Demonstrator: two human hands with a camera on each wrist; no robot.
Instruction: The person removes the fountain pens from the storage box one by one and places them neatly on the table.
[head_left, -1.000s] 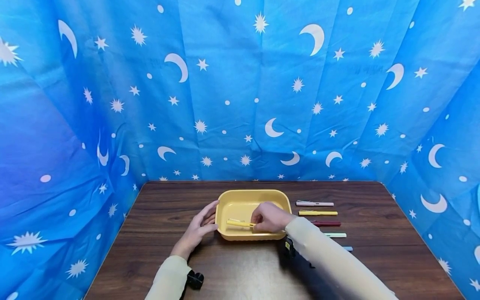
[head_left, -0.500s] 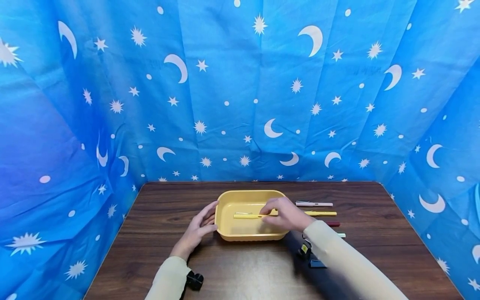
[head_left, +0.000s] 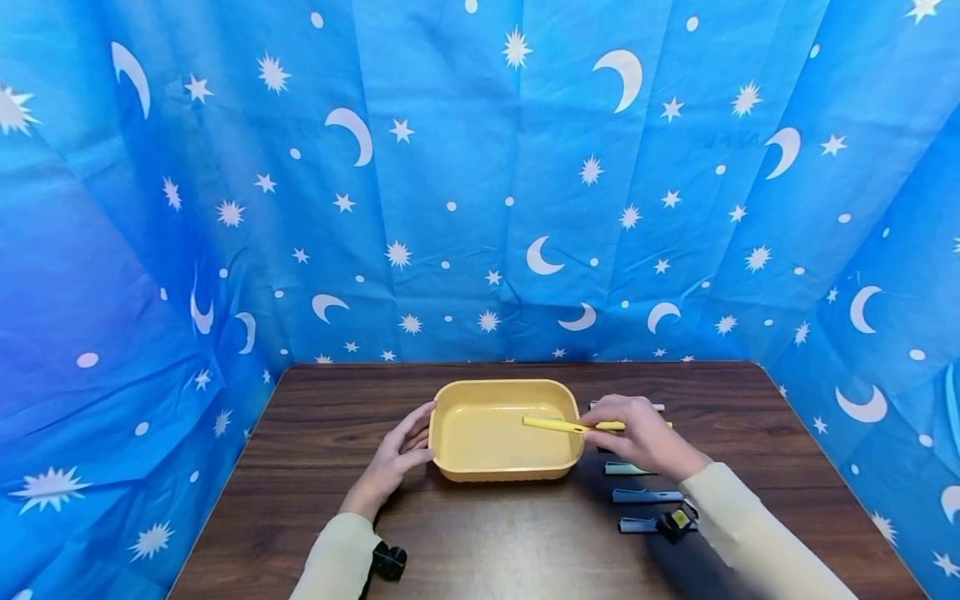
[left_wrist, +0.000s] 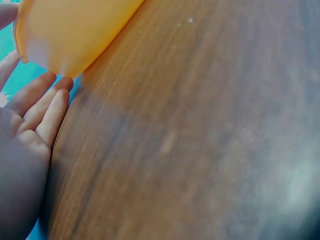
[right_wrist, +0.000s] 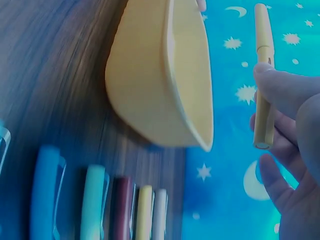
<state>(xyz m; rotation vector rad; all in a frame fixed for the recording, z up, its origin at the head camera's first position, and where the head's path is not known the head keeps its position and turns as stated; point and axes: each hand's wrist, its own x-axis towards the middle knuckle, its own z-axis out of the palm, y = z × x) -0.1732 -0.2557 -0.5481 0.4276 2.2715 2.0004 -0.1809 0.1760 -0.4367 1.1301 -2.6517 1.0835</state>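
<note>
A yellow pen (head_left: 546,423) is pinched between thumb and fingers of my right hand (head_left: 645,433), which hovers just off the right rim of a yellow plastic basin (head_left: 506,475). The pen's capped end reaches left over the basin in the head view. Seen from the right wrist, the pen (right_wrist: 264,30) is raised well off the table. My left hand (head_left: 388,465) rests its extended fingers and thumb against the basin's left end; in the left wrist view the fingertips lie along the basin wall (left_wrist: 75,30).
Right of the basin lies a row of capped pens: white (right_wrist: 159,212), yellow (right_wrist: 144,212), dark red (right_wrist: 122,207), mint green (head_left: 626,468), blue (head_left: 645,496) and another bluish one (head_left: 637,525). My right arm partly covers them. A blue star-patterned cloth (head_left: 480,208) encloses the wooden table (head_left: 337,400).
My right hand has lifted the yellow pen from inside the basin and carried it right to the rim. The left hand and basin have stayed put.
</note>
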